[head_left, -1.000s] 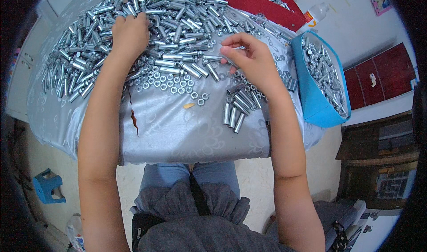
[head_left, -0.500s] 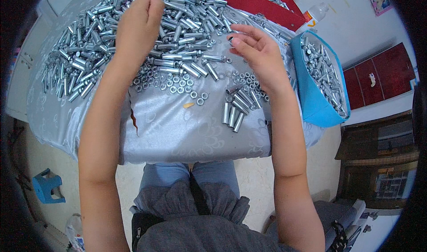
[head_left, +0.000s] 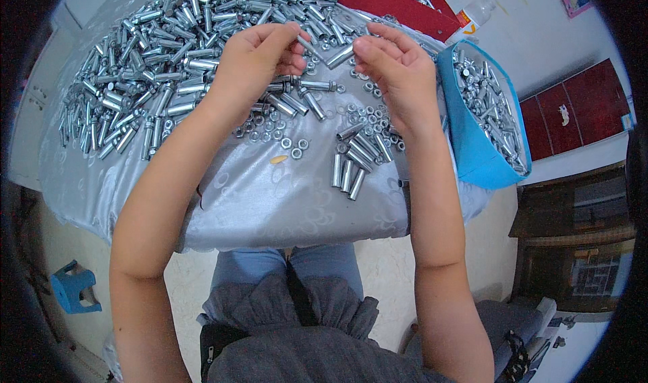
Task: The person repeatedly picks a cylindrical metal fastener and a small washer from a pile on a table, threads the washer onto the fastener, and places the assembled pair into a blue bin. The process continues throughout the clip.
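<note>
My left hand (head_left: pixel 253 65) pinches a slim metal bolt (head_left: pixel 311 48) between thumb and fingers, pointing toward the right. Facing it, my right hand (head_left: pixel 401 69) grips a wider silver metal sleeve (head_left: pixel 340 57). The near ends of bolt and sleeve almost meet; whether they touch I cannot tell. Behind and left of my left hand spreads a large heap of silver sleeve anchors (head_left: pixel 145 55). Below my right hand lie several loose sleeves (head_left: pixel 361 150) and a cluster of hex nuts (head_left: pixel 368 116). More nuts (head_left: pixel 287 142) lie in front of the heap.
A blue fabric bin (head_left: pixel 482 160) full of metal parts stands at the right table edge. Behind is a red box (head_left: pixel 395 8) of similar parts, with a clear bottle (head_left: pixel 476 17) beside it. The table has a shiny grey cloth (head_left: pixel 290 207). A blue stool (head_left: pixel 74 288) stands lower left.
My left hand has come from the heap toward the right and nearer, now with a bolt in it. My right hand has raised slightly, and the sleeve in it now points toward the bolt.
</note>
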Demonstrator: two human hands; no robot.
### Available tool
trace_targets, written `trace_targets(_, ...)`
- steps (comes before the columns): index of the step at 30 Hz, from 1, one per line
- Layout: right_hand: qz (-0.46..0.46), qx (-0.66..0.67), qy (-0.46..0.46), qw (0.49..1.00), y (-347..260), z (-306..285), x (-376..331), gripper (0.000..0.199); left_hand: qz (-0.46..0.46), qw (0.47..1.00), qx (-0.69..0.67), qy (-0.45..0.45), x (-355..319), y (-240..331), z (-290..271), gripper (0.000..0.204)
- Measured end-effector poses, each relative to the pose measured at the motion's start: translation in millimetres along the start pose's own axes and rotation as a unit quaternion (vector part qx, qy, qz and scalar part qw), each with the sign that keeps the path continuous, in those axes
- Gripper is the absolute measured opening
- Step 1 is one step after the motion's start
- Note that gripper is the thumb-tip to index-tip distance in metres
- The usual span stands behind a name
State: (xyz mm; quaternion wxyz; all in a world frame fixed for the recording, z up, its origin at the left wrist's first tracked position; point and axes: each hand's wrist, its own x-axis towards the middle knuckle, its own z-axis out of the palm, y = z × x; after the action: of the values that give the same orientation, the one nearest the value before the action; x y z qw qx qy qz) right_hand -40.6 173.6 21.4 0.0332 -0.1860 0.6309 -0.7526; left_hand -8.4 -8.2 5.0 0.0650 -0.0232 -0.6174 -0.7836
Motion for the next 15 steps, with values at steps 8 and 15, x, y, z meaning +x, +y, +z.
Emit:
trace_targets(8, -0.004, 0.018, 0.051, 0.999, -4.8, -1.2, 1.2, 0.043, -0.016, 0.997, -0.065, 0.029, 3.5, 2.6, -4.4, 0.026)
trace_targets(15, 0.015, 0.031, 0.034, 0.999, -4.2, 1.5, 0.7, 0.041, -0.015, 0.995, -0.092, 0.018, 1.6, 3.8, -2.6, 0.027)
